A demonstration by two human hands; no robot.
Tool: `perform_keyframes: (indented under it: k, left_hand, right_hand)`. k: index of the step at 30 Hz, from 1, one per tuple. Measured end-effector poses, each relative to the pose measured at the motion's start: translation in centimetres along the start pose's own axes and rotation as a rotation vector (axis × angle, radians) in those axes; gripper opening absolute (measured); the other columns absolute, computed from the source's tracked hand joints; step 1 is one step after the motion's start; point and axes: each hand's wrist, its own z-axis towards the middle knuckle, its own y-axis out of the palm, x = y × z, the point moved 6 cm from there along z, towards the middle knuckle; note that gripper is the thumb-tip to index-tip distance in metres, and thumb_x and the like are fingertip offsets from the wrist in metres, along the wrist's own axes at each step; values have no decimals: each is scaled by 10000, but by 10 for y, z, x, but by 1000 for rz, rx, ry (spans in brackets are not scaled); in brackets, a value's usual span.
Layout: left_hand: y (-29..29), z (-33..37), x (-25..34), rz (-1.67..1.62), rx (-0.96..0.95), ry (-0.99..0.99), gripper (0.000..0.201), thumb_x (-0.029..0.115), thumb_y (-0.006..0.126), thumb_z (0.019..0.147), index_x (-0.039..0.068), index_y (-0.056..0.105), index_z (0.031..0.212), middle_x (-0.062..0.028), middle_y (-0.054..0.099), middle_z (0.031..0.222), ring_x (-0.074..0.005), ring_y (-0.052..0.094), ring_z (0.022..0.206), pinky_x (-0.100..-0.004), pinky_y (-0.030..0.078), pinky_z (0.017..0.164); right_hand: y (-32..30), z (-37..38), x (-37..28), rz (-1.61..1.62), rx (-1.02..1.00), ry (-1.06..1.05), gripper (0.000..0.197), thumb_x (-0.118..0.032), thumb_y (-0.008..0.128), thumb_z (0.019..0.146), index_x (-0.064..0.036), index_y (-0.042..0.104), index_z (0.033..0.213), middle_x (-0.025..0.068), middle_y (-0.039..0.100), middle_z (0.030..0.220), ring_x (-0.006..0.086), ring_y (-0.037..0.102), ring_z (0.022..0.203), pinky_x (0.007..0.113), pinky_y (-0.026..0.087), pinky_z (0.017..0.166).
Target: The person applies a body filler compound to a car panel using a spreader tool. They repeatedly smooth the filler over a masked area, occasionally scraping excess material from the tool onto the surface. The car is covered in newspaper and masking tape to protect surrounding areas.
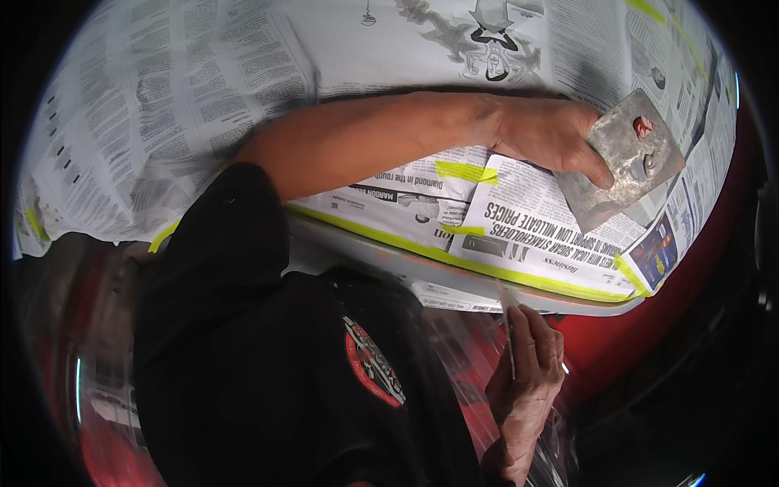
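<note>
My left arm reaches across to the right, and my left hand (560, 142) grips a grey flat mixing plate (629, 191) by its near-left edge, thumb on top. On the plate sit a small red dab (643, 127) and a grey smear of paste. Lower down, my right hand (527, 369) is closed around a thin flat spreader (510, 325), seen almost edge-on. The spreader's tip is near a pale grey panel edge (389, 247) with brownish patches along it; whether it touches cannot be made out.
Newspaper sheets (195, 97) cover the large curved surface, held by yellow masking tape (560, 286). Red bodywork (608, 349) shows at the right below the grey edge. Clear plastic film (462, 349) hangs beside my black shirt (308, 390).
</note>
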Motion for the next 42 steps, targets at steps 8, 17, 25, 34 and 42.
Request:
perform_keyframes:
  k: [8, 17, 25, 34, 42]
  left_hand:
    - [5, 0, -2, -93, -26, -63, 363, 123, 681, 902, -17, 618, 1232, -115, 679, 1175, -182, 624, 1079, -312, 466, 972]
    - [0, 8, -17, -465, -53, -174, 383, 19, 651, 903, -28, 566, 1273, -124, 647, 1249, -192, 644, 1100, -316, 512, 980]
    - [-2, 12, -22, -490, -58, -172, 355, 22, 664, 897, -7, 591, 1243, -110, 662, 1225, -183, 649, 1095, -313, 523, 968]
    - [-2, 8, -15, -458, -11, -187, 366, 1, 672, 887, -15, 590, 1243, -120, 658, 1233, -182, 652, 1090, -314, 535, 964]
    - [0, 7, -13, -472, -24, -162, 361, 2, 671, 890, -15, 593, 1242, -129, 656, 1234, -187, 654, 1087, -318, 541, 962]
  right_hand:
    - [5, 4, 27, 755, -279, -47, 706, -613, 617, 882, -22, 634, 1269, 276, 605, 1281, 367, 631, 1149, 411, 505, 953]
    - [37, 49, 14, 585, -322, -409, 518, -359, 793, 650, -89, 755, 1091, 168, 693, 1177, 373, 588, 1198, 451, 453, 1004]
    - [54, 60, -3, 471, -381, -526, 521, -266, 810, 610, -179, 746, 1120, 135, 654, 1238, 374, 576, 1157, 436, 488, 955]
    - [57, 64, -10, 352, -447, -574, 535, -210, 790, 647, -205, 717, 1177, 136, 647, 1244, 378, 561, 1152, 466, 465, 976]
    - [58, 67, -12, 355, -502, -562, 579, -81, 755, 643, -175, 694, 1211, 120, 648, 1248, 359, 564, 1133, 448, 469, 981]
